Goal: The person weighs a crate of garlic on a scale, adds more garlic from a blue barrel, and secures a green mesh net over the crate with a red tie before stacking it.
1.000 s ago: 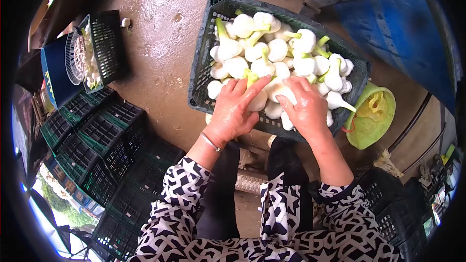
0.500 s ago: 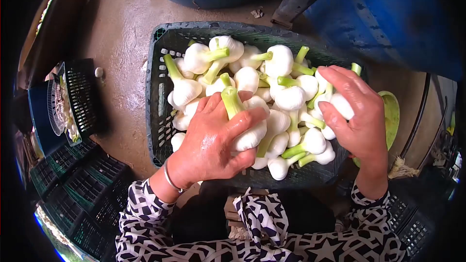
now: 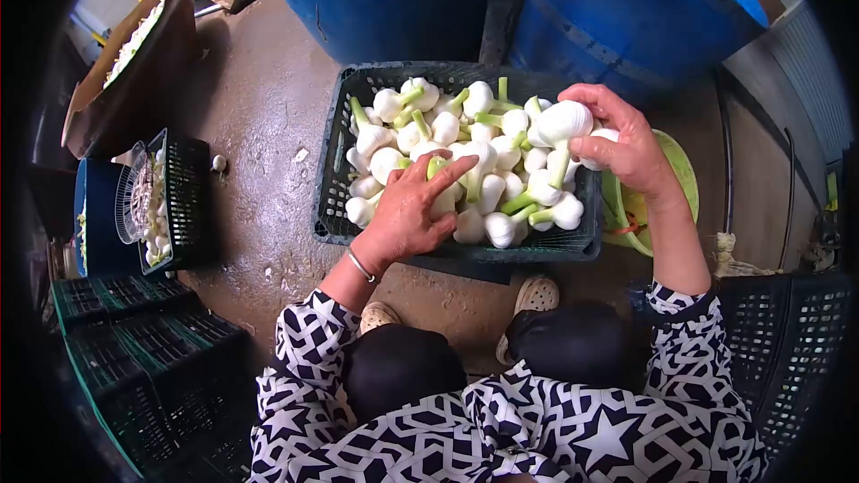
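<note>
A dark plastic crate (image 3: 326,215) in front of me holds a heap of white garlic bulbs (image 3: 497,156) with trimmed green stems. My left hand (image 3: 407,215) reaches over the near left of the heap, its fingers and thumb around a garlic bulb whose cut stem points up between them. At the crate's right end, my right hand (image 3: 631,143) grips a large garlic bulb (image 3: 565,122), stem hanging down. Another white bulb (image 3: 601,148) shows against its palm. The right fingertips are partly hidden behind the bulbs.
Two blue barrels (image 3: 385,0) stand behind the crate. A yellow-green basin (image 3: 676,170) sits to its right. On the left are a smaller crate (image 3: 183,206) of garlic, stacked dark crates (image 3: 134,340) and a brown tub (image 3: 174,36). A loose bulb (image 3: 218,163) lies on the wet floor.
My view has pulled back and up, so more floor and my shoes show. My right hand has lifted a large bulb above the crate's right end. My left hand stays at its bulb.
</note>
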### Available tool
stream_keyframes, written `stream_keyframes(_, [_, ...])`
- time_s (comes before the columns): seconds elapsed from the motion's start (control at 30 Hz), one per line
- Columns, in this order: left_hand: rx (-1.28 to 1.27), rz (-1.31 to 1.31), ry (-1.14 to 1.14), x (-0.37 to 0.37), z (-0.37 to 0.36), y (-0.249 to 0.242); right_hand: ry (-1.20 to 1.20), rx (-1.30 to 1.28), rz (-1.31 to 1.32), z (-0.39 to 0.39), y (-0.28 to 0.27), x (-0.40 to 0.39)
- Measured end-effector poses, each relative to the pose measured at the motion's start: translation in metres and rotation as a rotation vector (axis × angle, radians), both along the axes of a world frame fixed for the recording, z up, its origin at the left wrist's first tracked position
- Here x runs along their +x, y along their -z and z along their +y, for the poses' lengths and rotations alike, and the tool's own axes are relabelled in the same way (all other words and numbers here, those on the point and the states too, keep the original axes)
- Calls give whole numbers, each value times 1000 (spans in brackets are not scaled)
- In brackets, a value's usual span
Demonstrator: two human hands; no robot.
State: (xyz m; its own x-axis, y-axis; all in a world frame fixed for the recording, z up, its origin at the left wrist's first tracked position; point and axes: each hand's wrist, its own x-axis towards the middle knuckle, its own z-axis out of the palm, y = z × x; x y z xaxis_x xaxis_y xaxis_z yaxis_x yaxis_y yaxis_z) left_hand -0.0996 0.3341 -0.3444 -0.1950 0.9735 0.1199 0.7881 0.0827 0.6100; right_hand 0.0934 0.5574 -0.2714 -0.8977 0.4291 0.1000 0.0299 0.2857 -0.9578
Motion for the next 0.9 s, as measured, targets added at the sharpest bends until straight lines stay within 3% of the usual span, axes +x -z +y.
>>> stream_keyframes(0.1, [71,-7,-31,9,4,8,112,-226,-21,-36,4,60])
stream_keyframes(0.23, [233,-122,-96,2,7,15,172,-341,7,-68,3,122])
stream_keyframes(0.37, [263,116,-236,16,-5,-20,237,-328,-10,-82,-3,158])
stream_keyframes(0.43, [199,47,-236,29,-11,-41,246,-342,-22,-85,-9,167])
stream_keyframes(0.6, [172,-32,152,98,-45,-117,211,-348,31,-97,-29,158])
stream_keyframes(0.73, [242,174,223,129,-63,-66,162,-292,5,-100,-34,143])
stream_keyframes(0.8, [-146,434,449,126,-71,-57,150,-267,-27,-98,-32,133])
stream_keyframes(0.9, [53,333,298,124,-70,-54,164,-177,-83,-93,-23,120])
